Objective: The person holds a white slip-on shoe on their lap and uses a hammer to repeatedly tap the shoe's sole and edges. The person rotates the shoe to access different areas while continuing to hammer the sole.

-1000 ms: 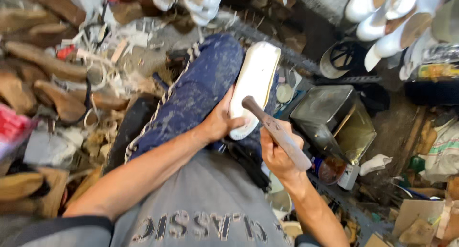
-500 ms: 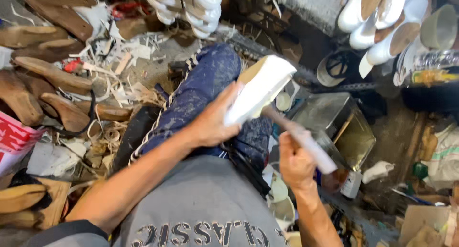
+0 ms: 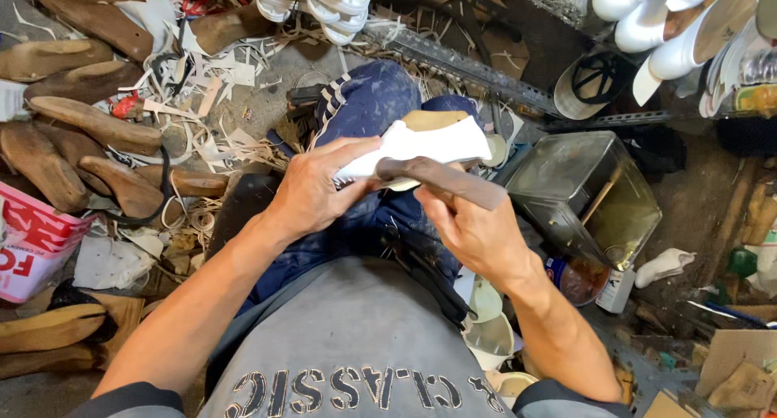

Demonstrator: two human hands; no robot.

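My left hand (image 3: 317, 187) grips a white shoe (image 3: 429, 143) on a wooden last, holding it on its side over my blue-trousered knee (image 3: 368, 102). The tan last shows at the top of the shoe. My right hand (image 3: 473, 232) is closed around the wooden handle of a hammer (image 3: 445, 179). The hammer lies across the lower edge of the shoe, its head near my left fingers. Both hands meet just above my lap.
Several wooden shoe lasts (image 3: 73, 151) and paper scraps (image 3: 186, 86) litter the floor at left. A metal tin (image 3: 583, 195) stands at right, with a small can (image 3: 575, 280) beside it. White shoes (image 3: 672, 21) hang at top right and more white shoes (image 3: 320, 1) at top centre.
The shoe has turned from sole-up to lying on its side and come closer to me. The hammer has swung from below the shoe up against its lower edge.
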